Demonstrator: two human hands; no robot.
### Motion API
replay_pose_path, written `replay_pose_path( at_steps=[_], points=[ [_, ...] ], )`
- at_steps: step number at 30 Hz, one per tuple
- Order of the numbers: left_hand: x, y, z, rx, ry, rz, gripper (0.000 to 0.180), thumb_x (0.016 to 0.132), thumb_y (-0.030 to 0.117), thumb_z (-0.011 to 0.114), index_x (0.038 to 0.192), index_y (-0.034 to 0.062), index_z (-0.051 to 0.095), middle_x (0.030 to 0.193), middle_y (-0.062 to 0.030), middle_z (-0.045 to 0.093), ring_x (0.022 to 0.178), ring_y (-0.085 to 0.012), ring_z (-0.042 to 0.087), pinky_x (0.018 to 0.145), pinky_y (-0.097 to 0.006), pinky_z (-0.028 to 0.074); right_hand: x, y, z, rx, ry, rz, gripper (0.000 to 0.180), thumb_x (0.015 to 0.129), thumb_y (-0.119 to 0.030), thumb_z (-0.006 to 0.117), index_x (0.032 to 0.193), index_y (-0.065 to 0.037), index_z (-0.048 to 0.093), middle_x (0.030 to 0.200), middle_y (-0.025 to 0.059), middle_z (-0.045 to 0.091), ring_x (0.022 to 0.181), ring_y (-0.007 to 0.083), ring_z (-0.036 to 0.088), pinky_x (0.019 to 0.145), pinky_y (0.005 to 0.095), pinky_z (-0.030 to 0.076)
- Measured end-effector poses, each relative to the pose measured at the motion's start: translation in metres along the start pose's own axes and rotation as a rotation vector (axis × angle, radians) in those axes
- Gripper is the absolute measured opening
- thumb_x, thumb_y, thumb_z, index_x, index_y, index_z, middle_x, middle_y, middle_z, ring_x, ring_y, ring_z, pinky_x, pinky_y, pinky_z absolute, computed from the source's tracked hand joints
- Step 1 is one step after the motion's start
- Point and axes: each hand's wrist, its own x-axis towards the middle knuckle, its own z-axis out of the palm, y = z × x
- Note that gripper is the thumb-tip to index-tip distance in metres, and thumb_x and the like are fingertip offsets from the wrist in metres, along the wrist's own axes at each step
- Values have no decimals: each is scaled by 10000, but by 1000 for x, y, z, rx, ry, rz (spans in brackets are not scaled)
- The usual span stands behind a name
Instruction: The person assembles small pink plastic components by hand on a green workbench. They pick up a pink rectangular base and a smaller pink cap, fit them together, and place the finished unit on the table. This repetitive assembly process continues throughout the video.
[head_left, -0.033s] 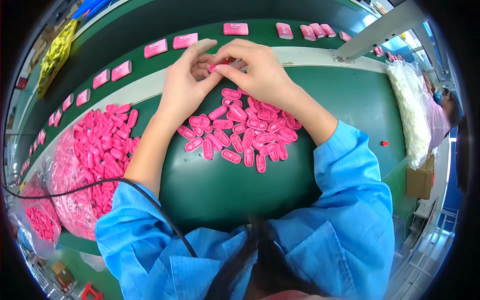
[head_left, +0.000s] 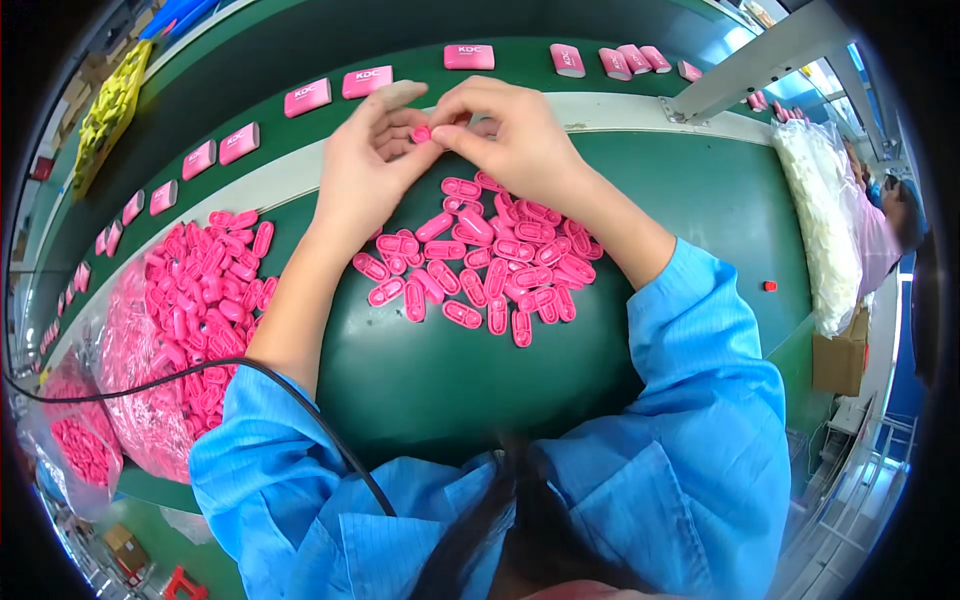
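Small pink piece (head_left: 421, 134): smooth plastic, soft sheen
Pink capsule-shaped pieces (head_left: 476, 226): glossy, smooth plastic
Tabletop (head_left: 470, 390): smooth green surface, faintly glossy
Sleeves (head_left: 695, 315): matt woven cloth, creased
Bag (head_left: 140, 425): thin clear plastic film, crinkled, shiny
Carton (head_left: 838, 362): matt brown cardboard
Post (head_left: 758, 64): smooth, pale metal

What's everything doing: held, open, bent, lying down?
Bare left-hand grip: fingers bent
Bare right-hand grip: fingers bent
Small round pink plastic piece: held between both grips
Pink oval plastic pieces: loosely piled
Big clear plastic bag: open, pieces showing
Pink rounded cases: lying in a row
Small red block: lying alone
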Motion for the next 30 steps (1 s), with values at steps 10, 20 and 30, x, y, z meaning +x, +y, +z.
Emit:
replay_pose_path(
  at_steps=[10, 20, 30],
  points=[
    [1, -2, -13, -441, 67, -248, 260, 807, 85, 623, 1047, 3, 567, 926, -58, 611, 849, -136, 597, 780, -243, 486, 34, 52, -48, -667, 232, -89, 303, 828, -235, 590, 1020, -2, 582, 887, 104, 626, 815, 206, 608, 730, 309, 477],
    [5, -8, -2, -432, -25, -304, 239, 830, 67, 587, 1047, -31, 569, 981, -108, 614, 899, -174, 609, 838, -254, 488, 26, 59, -95, -143, 10, 473, 368, 814, -233, 625, 1093, -4, 548, 869, 69, 608, 720, 114, 593, 651, 219, 476],
    [0, 1, -3, -342, 66, -305, 306, 806, 102, 630, 1065, -50, 574, 950, -105, 625, 844, -145, 618, 768, -223, 503, 5, 21, -14, 586, -18, 313, 302, 807, -98, 620, 1059, 36, 522, 910, 111, 626, 779, 136, 618, 711, 228, 513]
  ],
)
